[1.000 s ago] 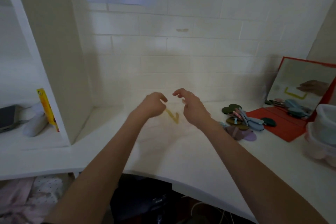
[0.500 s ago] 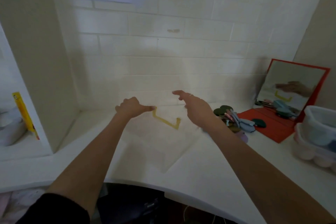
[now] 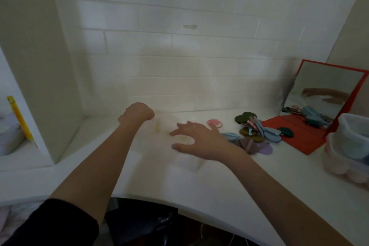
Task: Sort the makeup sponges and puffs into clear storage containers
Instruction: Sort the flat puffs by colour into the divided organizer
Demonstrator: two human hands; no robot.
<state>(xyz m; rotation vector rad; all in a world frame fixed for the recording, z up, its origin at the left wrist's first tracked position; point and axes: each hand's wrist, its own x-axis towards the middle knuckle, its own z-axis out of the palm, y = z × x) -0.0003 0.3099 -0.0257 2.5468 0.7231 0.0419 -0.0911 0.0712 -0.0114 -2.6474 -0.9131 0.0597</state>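
A clear plastic bag [image 3: 185, 163] with a yellow strip [image 3: 157, 127] lies blurred on the white desk [image 3: 229, 195]. My left hand [image 3: 137, 113] is a closed fist at the bag's far left edge and seems to grip it. Spread flat over the bag's right side is my right hand [image 3: 196, 139], holding nothing. A pile of flat makeup puffs [image 3: 254, 131] in green, blue, olive and purple sits just right of that hand. One pink puff [image 3: 214, 123] lies apart behind it. Clear containers [image 3: 353, 142] holding blue and pink sponges stand at the far right.
A red folding mirror [image 3: 327, 94] stands open at the back right, a dark green puff [image 3: 286, 132] on its red base. At the left, a white shelf divider [image 3: 40, 66] rises from the desk, with a yellow tube [image 3: 19, 118] beyond it. The tiled wall closes the back.
The bag has come down from between my raised hands onto the desk. My right hand let go of it and spread out over it. My left hand closed into a fist.
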